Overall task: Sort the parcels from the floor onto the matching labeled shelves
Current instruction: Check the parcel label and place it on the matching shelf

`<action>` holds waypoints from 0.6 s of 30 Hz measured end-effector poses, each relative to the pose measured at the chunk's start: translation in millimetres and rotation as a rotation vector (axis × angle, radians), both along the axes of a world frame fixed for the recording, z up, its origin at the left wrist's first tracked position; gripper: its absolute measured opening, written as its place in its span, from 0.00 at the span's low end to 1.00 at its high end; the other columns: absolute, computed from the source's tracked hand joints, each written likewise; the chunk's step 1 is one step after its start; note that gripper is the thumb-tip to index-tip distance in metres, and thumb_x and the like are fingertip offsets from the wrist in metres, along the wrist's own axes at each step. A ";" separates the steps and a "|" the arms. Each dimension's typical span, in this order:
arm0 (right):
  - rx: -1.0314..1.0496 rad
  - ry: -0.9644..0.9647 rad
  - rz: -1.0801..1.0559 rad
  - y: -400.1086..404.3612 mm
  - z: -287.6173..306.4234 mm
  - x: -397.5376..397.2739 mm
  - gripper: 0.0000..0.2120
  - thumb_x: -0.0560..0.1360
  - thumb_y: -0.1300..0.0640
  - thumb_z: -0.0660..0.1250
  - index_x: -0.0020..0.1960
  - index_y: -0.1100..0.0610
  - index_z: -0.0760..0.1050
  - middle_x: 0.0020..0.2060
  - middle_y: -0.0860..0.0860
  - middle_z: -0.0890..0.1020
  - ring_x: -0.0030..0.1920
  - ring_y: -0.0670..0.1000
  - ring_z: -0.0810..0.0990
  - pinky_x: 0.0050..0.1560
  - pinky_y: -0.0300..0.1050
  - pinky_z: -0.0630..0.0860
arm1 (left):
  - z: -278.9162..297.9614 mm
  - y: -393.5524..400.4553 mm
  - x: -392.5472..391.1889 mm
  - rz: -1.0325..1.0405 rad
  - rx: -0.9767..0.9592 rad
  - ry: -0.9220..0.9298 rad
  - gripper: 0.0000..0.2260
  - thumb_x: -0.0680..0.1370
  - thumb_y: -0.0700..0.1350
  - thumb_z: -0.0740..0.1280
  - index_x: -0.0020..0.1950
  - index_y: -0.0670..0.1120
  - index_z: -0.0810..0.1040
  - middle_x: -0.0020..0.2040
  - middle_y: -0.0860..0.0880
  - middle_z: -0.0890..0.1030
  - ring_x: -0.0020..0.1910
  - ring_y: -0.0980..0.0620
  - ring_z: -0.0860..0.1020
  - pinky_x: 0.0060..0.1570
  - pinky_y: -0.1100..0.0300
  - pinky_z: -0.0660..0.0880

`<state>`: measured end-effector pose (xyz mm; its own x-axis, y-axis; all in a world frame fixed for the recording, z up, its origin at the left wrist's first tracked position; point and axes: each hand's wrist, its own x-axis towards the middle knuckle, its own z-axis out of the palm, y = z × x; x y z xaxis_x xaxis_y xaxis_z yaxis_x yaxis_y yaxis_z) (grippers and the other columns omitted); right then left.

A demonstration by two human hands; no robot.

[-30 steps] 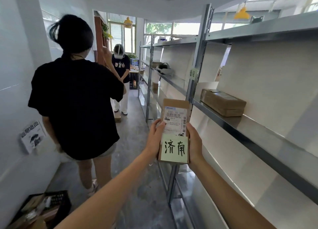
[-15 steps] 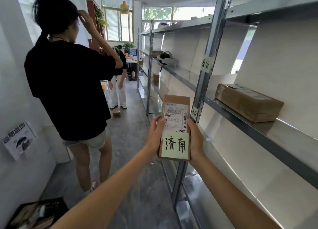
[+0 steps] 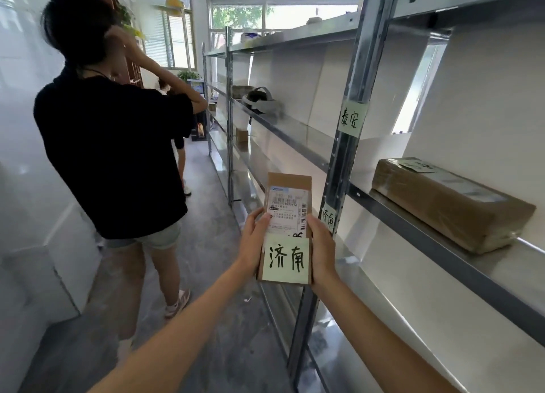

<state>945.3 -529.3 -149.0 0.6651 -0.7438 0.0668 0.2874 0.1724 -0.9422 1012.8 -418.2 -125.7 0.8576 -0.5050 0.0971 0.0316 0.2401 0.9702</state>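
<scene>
I hold a small brown cardboard parcel (image 3: pixel 289 186) upright in front of me, with a white shipping label and a green handwritten note 济南 on its lower half. My left hand (image 3: pixel 254 243) grips its left edge and my right hand (image 3: pixel 322 249) grips its right edge. Just behind it stands a metal shelf post (image 3: pixel 351 77) with two green notes: 泰安 (image 3: pixel 351 119) higher up and 济南 (image 3: pixel 328 218) lower, beside the parcel. A long brown taped parcel (image 3: pixel 448 203) lies on the middle shelf (image 3: pixel 418 230) to the right.
A person in a black shirt (image 3: pixel 118 156) stands close on the left in the narrow aisle, a hand raised to the head. Metal shelving runs along the right. A white headset (image 3: pixel 261 102) and small boxes sit on farther shelves. Another person stands far down the aisle.
My view has moved forward and right toward the shelf post; the post labels and long parcel look nearer. The person on the left raised an arm to the head. My grip is unchanged.
</scene>
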 end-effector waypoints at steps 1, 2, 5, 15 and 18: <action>-0.002 -0.002 -0.004 -2.7 -2.5 7.0 0.07 0.80 0.51 0.67 0.48 0.52 0.80 0.40 0.50 0.86 0.41 0.52 0.85 0.41 0.47 0.79 | -2.3 -3.1 8.9 -0.008 -0.003 0.008 0.15 0.83 0.43 0.59 0.69 0.40 0.67 0.49 0.45 0.81 0.36 0.58 0.84 0.34 0.64 0.79; -0.010 0.003 -0.012 -4.2 -3.7 13.7 0.06 0.80 0.51 0.67 0.49 0.52 0.80 0.40 0.49 0.86 0.41 0.52 0.85 0.41 0.46 0.79 | -5.3 -5.8 18.2 -0.021 -0.001 0.014 0.15 0.83 0.43 0.59 0.68 0.41 0.67 0.49 0.45 0.81 0.36 0.58 0.84 0.34 0.64 0.79; -0.014 0.012 -0.071 -7.3 -9.9 35.2 0.07 0.81 0.54 0.66 0.53 0.57 0.79 0.38 0.48 0.85 0.38 0.46 0.84 0.37 0.39 0.79 | -15.2 -11.7 48.2 -0.075 0.008 0.013 0.15 0.83 0.44 0.60 0.68 0.40 0.68 0.48 0.45 0.82 0.37 0.55 0.84 0.35 0.61 0.80; 0.070 -0.022 -0.380 26.0 -28.6 108.1 0.20 0.71 0.43 0.71 0.55 0.55 0.78 0.42 0.52 0.86 0.44 0.55 0.85 0.46 0.50 0.79 | -37.9 -17.3 153.5 -0.446 0.074 -0.041 0.13 0.83 0.47 0.59 0.66 0.44 0.68 0.46 0.46 0.84 0.38 0.54 0.85 0.35 0.61 0.80; 0.090 0.025 -0.492 46.0 -29.6 115.4 0.19 0.77 0.45 0.70 0.60 0.58 0.78 0.48 0.57 0.87 0.48 0.61 0.86 0.50 0.54 0.82 | -41.3 -12.0 170.0 -0.558 0.083 -0.060 0.14 0.83 0.48 0.58 0.67 0.46 0.68 0.48 0.44 0.84 0.39 0.52 0.85 0.35 0.61 0.80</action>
<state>1060.8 -483.3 -178.5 0.2341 -0.9719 -0.0237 0.3323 0.1030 -0.9375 1182.8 -430.2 -167.0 0.4531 -0.8881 0.0776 0.0762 0.1253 0.9892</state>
